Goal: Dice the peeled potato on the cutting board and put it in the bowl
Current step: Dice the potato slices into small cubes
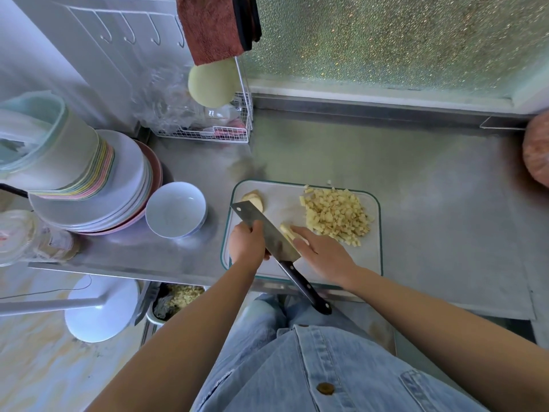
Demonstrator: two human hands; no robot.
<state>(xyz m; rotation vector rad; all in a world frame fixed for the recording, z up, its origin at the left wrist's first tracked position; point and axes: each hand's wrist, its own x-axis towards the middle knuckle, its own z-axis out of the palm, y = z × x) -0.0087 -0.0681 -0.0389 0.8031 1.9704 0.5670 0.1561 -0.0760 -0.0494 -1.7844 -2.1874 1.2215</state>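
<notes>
A glass cutting board (279, 205) lies on the steel counter. A pile of diced potato (335, 217) covers its far right part. Two uncut potato slices (255, 199) lie at its far left corner. A cleaver (269, 231) slants across the board, its black handle (309, 292) free and pointing at me. My left hand (246, 245) grips the blade by its spine. My right hand (322, 252) lies with straight fingers against a few potato strips (287, 231) beside the blade. The white bowl (175, 211) stands empty to the left of the board.
A stack of plates (98, 185) with a tub on top stands left of the bowl. A wire rack (208, 127) sits at the back and a jar (29, 237) at the left edge. Below the counter are a bin of peelings (175, 295) and a white stool (101, 307).
</notes>
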